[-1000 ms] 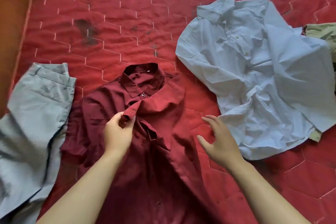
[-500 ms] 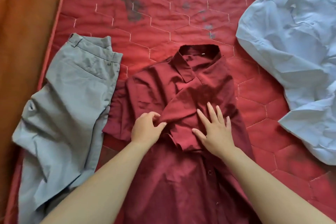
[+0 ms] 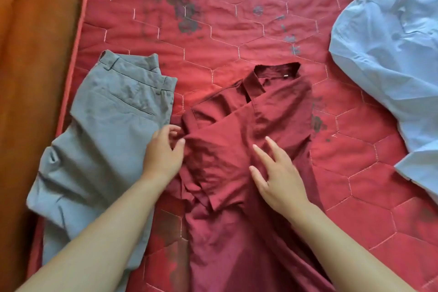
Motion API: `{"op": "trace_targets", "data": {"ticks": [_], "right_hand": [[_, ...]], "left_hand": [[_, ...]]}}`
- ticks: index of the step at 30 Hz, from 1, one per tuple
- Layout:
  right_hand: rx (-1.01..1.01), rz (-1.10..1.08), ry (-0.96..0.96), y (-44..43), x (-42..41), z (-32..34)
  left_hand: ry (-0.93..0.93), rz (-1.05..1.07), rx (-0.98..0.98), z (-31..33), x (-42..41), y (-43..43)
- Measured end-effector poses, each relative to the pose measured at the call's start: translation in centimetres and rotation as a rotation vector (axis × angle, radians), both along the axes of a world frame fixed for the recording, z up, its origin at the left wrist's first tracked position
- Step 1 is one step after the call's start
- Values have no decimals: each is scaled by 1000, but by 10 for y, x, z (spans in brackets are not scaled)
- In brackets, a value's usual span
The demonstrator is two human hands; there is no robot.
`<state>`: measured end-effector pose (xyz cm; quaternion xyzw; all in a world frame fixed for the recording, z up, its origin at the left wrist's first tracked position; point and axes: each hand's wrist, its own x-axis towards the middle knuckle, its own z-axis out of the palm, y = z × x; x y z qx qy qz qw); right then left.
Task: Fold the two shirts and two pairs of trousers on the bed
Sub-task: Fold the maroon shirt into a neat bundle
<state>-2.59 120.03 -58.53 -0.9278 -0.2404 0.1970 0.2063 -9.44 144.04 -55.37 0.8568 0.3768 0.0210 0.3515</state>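
trousers (image 3: pixel 104 149): left of frame, on the bed (image 3: pixel 237 31), just beside centre shirt (image 3: pixel 248 149)
centre shirt: lower middle
far shirt (image 3: pixel 391 54): upper right, well apart

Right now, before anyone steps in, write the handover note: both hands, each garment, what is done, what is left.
The left hand pinches the maroon shirt at its left edge.
The right hand lies flat on the shirt's front, fingers spread.
The maroon shirt lies on the bed, collar away, one side folded over the chest.
The grey trousers lie rumpled on its left; the light blue shirt lies crumpled far right; the second trousers are out of view.
Done: one fold on the maroon shirt. Left: finish it, then fold the rest.
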Motion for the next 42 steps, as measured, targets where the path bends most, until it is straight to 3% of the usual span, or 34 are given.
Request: {"op": "trace_targets", "data": {"ticks": [4,8,10,15,22,24,27,31,35,38,42], "right_hand": [[-62,-59,-134,5,28,-10],[-182,-24,-89,2,50,-28],[-223,10,-102,0,50,-39],[-216,-75,-212,-11,71,-56],[-281,-188,-199,-32,132,-58],[-284,-182,-180,-28,136,-53],[-221,-185,-208,-23,117,-44],[-142,-105,-125,-20,84,-34],[-185,-100,-88,-24,69,-33],[-81,-142,-174,-8,68,-26],[-9,-10,-151,32,73,-29]], "left_hand": [[-28,-377,160,-8,2,-40],[309,-481,184,-41,10,-74],[361,-542,277,-60,15,-75],[258,-617,460,-86,49,-71],[207,-726,427,-82,126,-82],[136,-689,405,-72,123,-72],[57,-463,404,-61,99,-50],[156,-223,341,-54,83,-26],[47,-126,334,-51,88,-12],[-57,-60,274,-51,110,3],[-1,49,96,-51,133,17]]}}
